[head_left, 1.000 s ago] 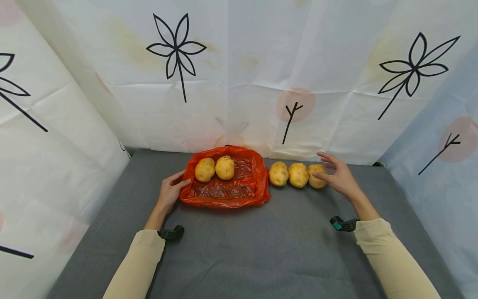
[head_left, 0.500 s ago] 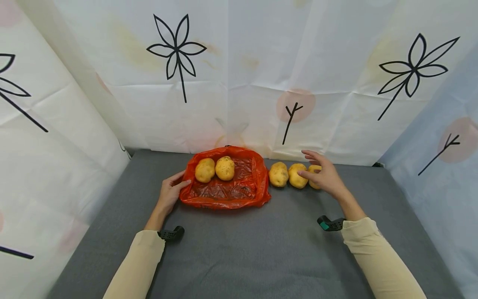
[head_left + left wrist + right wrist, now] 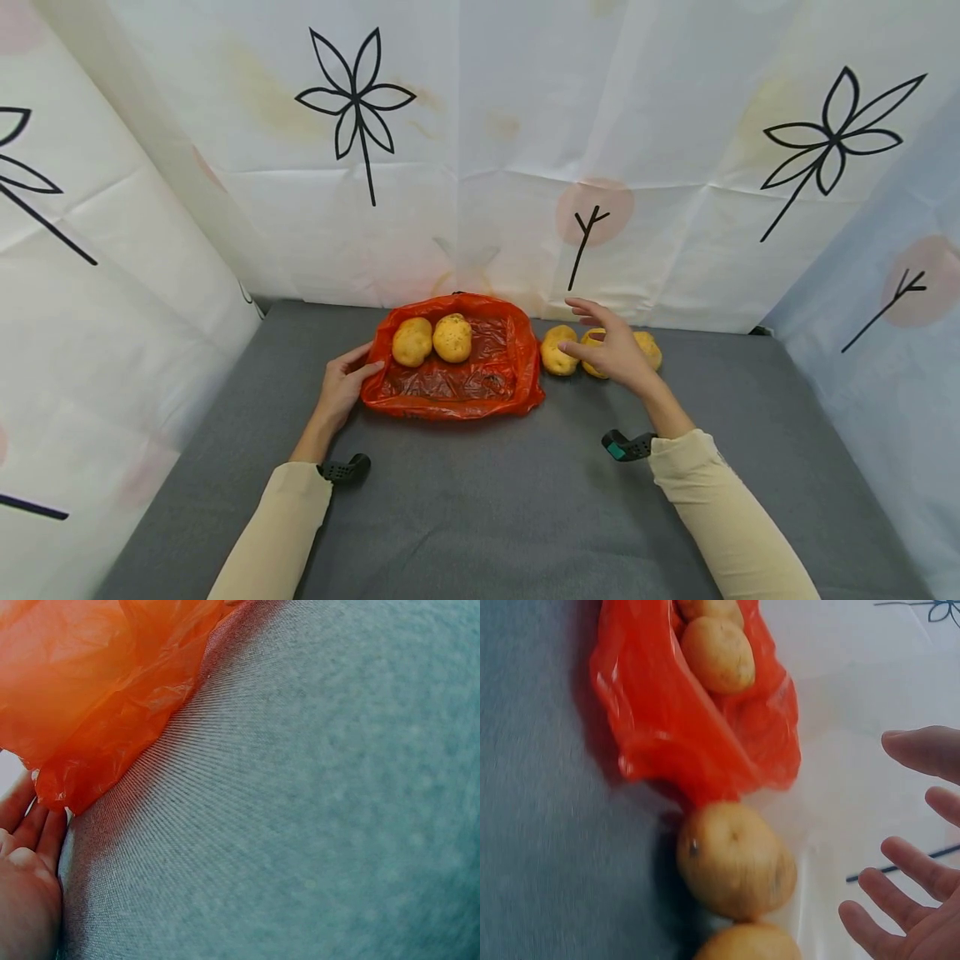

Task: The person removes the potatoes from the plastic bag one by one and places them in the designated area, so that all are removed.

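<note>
A red plastic bag [image 3: 450, 404] lies spread open on the grey table, with two potatoes [image 3: 452, 337] inside at its left and back. My left hand [image 3: 347, 379] holds the bag's left side, thumb at the rim; in the left wrist view its fingers [image 3: 51, 836] reach behind a fold of the bag. Three more potatoes stand in a row right of the bag. My right hand [image 3: 611, 350] hovers over this row with fingers spread, partly hiding the middle potato [image 3: 592, 367]. Its thumb overlaps the potato nearest the bag [image 3: 555, 354] in the head view.
The rightmost potato [image 3: 648, 350] shows behind my right hand. White printed cloth [image 3: 480, 233] hangs along the back and both sides of the grey table [image 3: 480, 508]. A dark wrist camera [image 3: 628, 447] juts inward from my right wrist.
My right hand has moved left along the row, from the rightmost potato toward the one beside the bag. My left hand, the bag and the potatoes have stayed in place.
</note>
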A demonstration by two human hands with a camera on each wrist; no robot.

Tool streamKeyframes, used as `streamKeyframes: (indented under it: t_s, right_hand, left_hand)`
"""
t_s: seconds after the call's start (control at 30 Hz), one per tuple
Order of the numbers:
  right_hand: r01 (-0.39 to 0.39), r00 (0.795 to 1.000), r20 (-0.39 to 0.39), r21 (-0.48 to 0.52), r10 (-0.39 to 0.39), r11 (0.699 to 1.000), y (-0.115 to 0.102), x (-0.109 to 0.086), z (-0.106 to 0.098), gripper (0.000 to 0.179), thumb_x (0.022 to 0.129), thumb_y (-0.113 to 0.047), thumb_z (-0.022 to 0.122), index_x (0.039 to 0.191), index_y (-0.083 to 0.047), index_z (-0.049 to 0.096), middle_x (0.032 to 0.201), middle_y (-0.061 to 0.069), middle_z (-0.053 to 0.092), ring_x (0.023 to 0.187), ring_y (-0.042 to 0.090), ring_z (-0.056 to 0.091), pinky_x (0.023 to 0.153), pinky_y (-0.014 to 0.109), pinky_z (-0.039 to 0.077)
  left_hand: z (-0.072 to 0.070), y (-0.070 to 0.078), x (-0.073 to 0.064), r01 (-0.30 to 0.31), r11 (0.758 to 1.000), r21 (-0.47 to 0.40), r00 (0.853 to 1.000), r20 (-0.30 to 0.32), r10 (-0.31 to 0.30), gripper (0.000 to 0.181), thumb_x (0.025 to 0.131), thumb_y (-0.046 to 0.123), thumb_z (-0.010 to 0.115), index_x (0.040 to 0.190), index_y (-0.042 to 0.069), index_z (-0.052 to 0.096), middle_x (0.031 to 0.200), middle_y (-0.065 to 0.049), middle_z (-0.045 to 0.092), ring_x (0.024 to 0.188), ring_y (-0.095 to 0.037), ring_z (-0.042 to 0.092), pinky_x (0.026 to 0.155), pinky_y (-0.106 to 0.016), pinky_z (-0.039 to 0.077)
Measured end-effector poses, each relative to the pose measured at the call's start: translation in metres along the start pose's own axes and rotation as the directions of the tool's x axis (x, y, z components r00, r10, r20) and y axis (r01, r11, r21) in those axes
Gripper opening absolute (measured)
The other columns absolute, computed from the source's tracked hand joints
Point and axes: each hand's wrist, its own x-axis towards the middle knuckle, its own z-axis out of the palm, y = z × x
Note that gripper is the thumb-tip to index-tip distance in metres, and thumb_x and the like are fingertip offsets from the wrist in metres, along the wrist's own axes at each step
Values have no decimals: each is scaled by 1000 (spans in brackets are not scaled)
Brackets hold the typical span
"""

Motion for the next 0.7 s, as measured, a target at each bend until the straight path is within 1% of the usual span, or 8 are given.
streamKeyframes:
  t_s: [0.2,0.33,0.47,0.57,0.7]
  right_hand:
    - [8,1000,23,26,-9,1000,-9,9,17,66,92,-14,77,151,-9,47,147,23,49,132,44,46,106,65,36]
    - [22,999,45,64,-25,998,-13,16,30,65,92,-13,77,150,-8,48,147,23,49,132,43,46,107,65,35]
    - [36,997,58,95,-42,995,-15,25,44,64,92,-10,76,149,-6,49,145,25,50,130,47,47,105,65,37]
    - [40,997,64,94,-46,995,-17,31,54,64,92,-12,77,149,-4,49,145,27,50,129,49,48,104,64,39]
    - [14,997,78,107,-22,994,-18,39,65,66,91,-16,78,149,-8,50,146,27,47,130,49,47,104,64,40]
  left_hand:
    - [0,0,-1,-9,1000,-8,1000,-2,9,49,99,11,66,145,0,54,145,-19,53,116,-10,55,88,-16,49]
    - [-1,-1,0,-8,1000,1,1000,-4,8,49,99,12,67,145,1,54,146,-18,53,118,-10,54,90,-15,48]
    - [-1,0,0,6,1000,10,1000,3,-6,50,99,13,67,147,3,54,147,-17,52,120,-11,53,90,-14,47]
    - [-1,4,-2,20,1000,-1,1000,11,-20,49,100,10,65,147,2,53,148,-18,51,119,-11,53,89,-14,47]
    - [2,21,-9,26,1000,6,999,19,-26,49,100,7,63,147,-2,51,148,-21,50,116,-9,53,89,-14,48]
